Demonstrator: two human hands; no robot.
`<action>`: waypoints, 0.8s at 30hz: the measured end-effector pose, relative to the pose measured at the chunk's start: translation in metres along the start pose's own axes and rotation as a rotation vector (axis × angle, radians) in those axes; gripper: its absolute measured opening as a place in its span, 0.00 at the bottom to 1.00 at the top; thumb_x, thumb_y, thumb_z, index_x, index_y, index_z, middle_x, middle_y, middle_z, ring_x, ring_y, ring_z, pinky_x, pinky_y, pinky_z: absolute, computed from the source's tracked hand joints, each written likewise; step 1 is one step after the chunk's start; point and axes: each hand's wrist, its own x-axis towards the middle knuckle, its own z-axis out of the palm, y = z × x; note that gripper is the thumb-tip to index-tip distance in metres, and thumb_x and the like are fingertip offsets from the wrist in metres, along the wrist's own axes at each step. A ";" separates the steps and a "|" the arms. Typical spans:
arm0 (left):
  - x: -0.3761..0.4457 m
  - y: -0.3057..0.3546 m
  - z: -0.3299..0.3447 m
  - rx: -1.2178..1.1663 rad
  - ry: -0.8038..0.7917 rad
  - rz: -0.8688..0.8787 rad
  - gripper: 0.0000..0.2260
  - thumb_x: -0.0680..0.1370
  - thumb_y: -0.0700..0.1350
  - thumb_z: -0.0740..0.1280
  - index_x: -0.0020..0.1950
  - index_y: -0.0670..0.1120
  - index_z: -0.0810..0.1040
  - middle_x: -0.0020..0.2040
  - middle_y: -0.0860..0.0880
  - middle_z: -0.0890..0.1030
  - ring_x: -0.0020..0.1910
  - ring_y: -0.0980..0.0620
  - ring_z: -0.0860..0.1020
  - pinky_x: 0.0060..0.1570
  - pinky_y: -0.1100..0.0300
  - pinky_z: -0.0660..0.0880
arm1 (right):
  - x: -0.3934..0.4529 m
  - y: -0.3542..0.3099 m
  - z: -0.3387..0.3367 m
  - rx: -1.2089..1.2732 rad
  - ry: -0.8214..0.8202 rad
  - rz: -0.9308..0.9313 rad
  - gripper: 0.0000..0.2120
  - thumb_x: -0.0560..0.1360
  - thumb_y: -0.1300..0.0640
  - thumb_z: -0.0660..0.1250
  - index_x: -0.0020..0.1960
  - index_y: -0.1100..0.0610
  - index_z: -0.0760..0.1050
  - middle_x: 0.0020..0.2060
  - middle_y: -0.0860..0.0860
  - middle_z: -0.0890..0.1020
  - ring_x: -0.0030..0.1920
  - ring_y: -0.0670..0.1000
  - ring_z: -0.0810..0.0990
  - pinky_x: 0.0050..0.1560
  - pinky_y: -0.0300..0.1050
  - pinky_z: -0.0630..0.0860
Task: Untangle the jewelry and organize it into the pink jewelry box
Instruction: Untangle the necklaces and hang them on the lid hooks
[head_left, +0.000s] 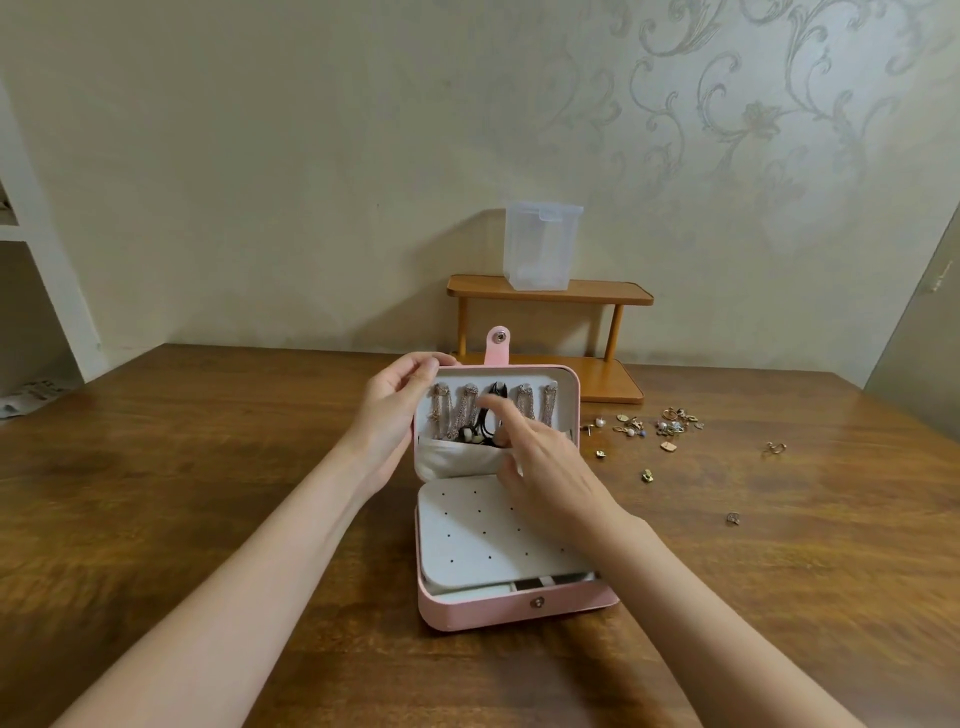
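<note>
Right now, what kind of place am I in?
Likely a room at home: a wooden table against a wall with floral patterned wallpaper, a small wooden shelf holding a clear plastic container, and an open pink jewelry box.

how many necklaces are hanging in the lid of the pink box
5: four pale chains hang in a row across the lid of the pink box, two either side of one black cord in the middle. The right hand may hide more.

We seem to be in a home room, because we see floral wallpaper (753, 119), a wooden table (208, 467), a small wooden shelf (550, 292) with a clear plastic container (540, 244), and white shelving (31, 249).
</note>
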 end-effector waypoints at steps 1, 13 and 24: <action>0.000 0.000 0.000 0.001 0.003 -0.001 0.09 0.81 0.41 0.58 0.50 0.45 0.77 0.49 0.46 0.81 0.48 0.53 0.80 0.44 0.60 0.80 | 0.000 0.002 0.004 -0.015 0.002 -0.016 0.23 0.75 0.68 0.57 0.69 0.58 0.67 0.53 0.57 0.78 0.52 0.57 0.74 0.50 0.48 0.69; 0.002 -0.003 0.000 -0.007 0.026 -0.020 0.09 0.82 0.41 0.57 0.50 0.45 0.77 0.48 0.46 0.81 0.48 0.52 0.79 0.43 0.61 0.78 | -0.008 0.008 0.001 0.051 0.023 0.034 0.17 0.74 0.71 0.56 0.60 0.61 0.72 0.55 0.56 0.79 0.55 0.56 0.77 0.54 0.47 0.73; 0.006 -0.004 0.000 0.009 0.048 -0.046 0.09 0.81 0.42 0.58 0.50 0.45 0.77 0.50 0.45 0.80 0.50 0.50 0.78 0.46 0.58 0.77 | -0.011 0.003 -0.037 -0.060 0.229 -0.060 0.09 0.72 0.67 0.63 0.42 0.60 0.82 0.38 0.50 0.84 0.42 0.50 0.79 0.34 0.48 0.79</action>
